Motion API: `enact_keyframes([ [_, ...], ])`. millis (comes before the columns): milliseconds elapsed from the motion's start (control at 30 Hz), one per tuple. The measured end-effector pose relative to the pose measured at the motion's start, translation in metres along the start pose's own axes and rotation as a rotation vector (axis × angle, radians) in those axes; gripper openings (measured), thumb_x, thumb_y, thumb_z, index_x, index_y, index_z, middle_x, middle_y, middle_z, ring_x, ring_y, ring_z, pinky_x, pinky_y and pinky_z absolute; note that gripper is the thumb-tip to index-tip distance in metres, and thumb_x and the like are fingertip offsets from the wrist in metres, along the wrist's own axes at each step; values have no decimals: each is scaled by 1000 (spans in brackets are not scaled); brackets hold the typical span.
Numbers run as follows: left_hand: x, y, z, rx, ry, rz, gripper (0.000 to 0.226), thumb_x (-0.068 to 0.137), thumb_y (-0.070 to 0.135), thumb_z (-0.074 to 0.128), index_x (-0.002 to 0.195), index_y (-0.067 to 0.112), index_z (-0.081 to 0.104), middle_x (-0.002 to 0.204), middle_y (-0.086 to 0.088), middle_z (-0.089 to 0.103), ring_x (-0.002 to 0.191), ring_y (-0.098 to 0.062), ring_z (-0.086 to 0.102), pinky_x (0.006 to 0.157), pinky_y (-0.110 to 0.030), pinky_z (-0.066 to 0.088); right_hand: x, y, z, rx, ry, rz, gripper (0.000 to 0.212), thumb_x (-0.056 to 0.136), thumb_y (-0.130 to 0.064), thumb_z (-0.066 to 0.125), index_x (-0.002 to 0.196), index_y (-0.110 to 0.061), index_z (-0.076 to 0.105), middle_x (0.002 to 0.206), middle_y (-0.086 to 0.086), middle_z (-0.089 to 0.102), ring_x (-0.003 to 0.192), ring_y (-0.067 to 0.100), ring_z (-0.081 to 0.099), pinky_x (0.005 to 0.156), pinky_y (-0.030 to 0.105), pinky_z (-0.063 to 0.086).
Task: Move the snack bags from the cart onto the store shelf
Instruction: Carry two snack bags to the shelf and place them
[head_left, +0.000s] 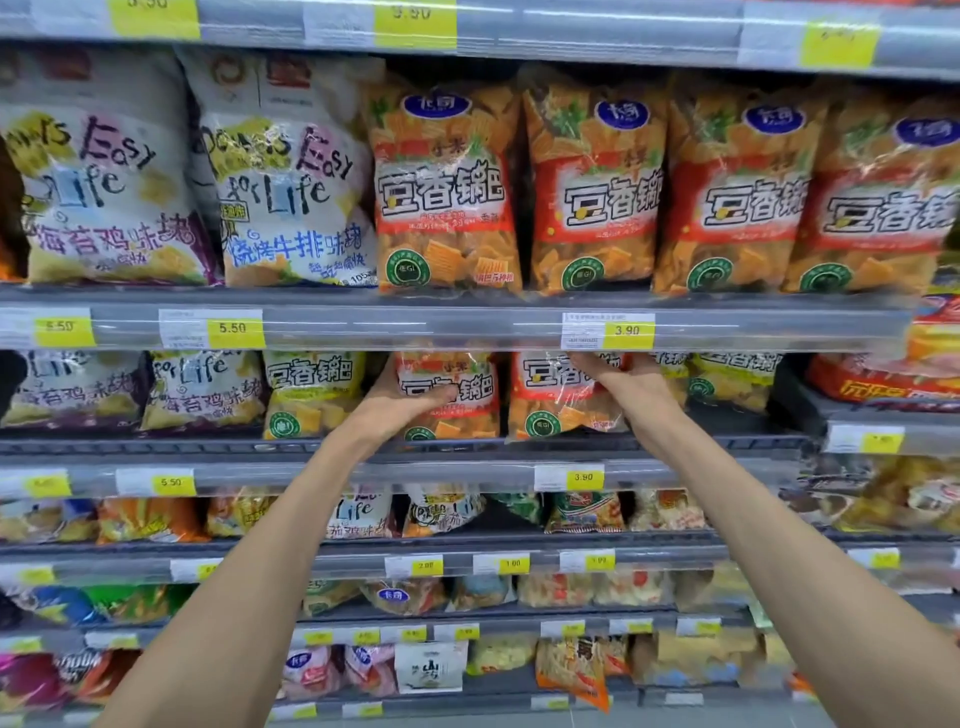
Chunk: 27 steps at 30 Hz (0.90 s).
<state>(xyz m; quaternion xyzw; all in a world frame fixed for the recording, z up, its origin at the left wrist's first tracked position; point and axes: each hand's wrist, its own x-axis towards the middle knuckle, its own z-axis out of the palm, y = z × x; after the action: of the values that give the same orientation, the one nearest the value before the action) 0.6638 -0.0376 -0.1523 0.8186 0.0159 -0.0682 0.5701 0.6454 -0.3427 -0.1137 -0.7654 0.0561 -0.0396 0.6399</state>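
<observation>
Supermarket shelving fills the view, tier on tier of snack bags behind yellow price tags. On the second shelf (467, 447) from the top, the left hand (400, 402) wraps the left edge of a red-banded snack bag (457, 395), thumb across its front. Just right, the right hand (631, 384) grips a second red-banded bag (558, 400) near its top right corner, fingers over the front. Both bags stand upright side by side on that shelf, with a yellow-green bag (311, 389) further left. Matching orange bags (595, 182) line the shelf above.
</observation>
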Motion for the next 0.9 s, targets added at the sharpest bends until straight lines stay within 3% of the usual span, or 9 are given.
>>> enact_keyframes([
  [133,4,-4,0,2,7,-18,147,54,79,87,166,34,4,164,-3,41,151,-30,39,126,-51,28,7,6,5,68,-10,-28,38,86,-40,85,111,-37,57,123,-1,73,81,25,80,79,43,65],
  [233,7,-6,2,25,16,1,141,61,74,84,167,30,1,166,-5,38,152,-30,37,126,-48,27,10,11,6,133,-42,-44,47,87,-33,86,123,-32,56,136,-2,67,62,15,76,61,26,62],
  [333,9,-8,3,52,23,24,136,68,73,81,167,29,-1,169,-3,31,155,-31,31,126,-45,24,13,22,8,103,-37,-36,72,87,-31,86,147,-19,47,145,6,63,55,5,73,46,18,54],
  [467,13,-13,0,71,10,19,143,54,86,79,166,29,12,165,-5,40,150,-30,40,126,-48,28,12,31,10,90,-14,-65,91,86,-36,86,157,-13,33,141,8,67,49,12,70,59,15,57],
  [567,15,-15,1,63,18,55,135,60,78,80,166,28,12,163,-5,42,148,-28,42,123,-41,29,10,30,12,82,-12,-100,97,86,-46,84,161,-18,28,141,10,64,61,14,74,70,9,55],
  [633,13,-14,1,71,22,65,135,63,79,80,166,31,8,165,-3,40,149,-28,40,124,-43,29,7,30,15,49,-26,-124,107,84,-55,83,165,-20,22,145,1,55,86,22,78,99,22,53],
  [700,12,-14,1,59,23,80,137,58,83,80,165,33,11,165,-2,40,149,-28,40,124,-44,29,2,29,16,11,-25,-133,104,87,-54,81,166,-19,22,143,-5,46,110,28,71,118,35,37],
  [800,11,-13,2,28,46,73,131,66,73,83,166,31,10,165,-2,38,150,-27,39,123,-40,27,-1,31,17,-53,-4,-116,91,95,-42,76,164,-14,24,154,8,49,135,32,55,116,36,32],
  [900,12,-12,3,42,60,66,135,64,76,84,166,32,7,167,-2,36,152,-29,36,126,-44,26,2,32,18,-51,-8,-99,100,90,-52,77,166,-16,22,159,9,47,128,28,61,117,38,33],
])
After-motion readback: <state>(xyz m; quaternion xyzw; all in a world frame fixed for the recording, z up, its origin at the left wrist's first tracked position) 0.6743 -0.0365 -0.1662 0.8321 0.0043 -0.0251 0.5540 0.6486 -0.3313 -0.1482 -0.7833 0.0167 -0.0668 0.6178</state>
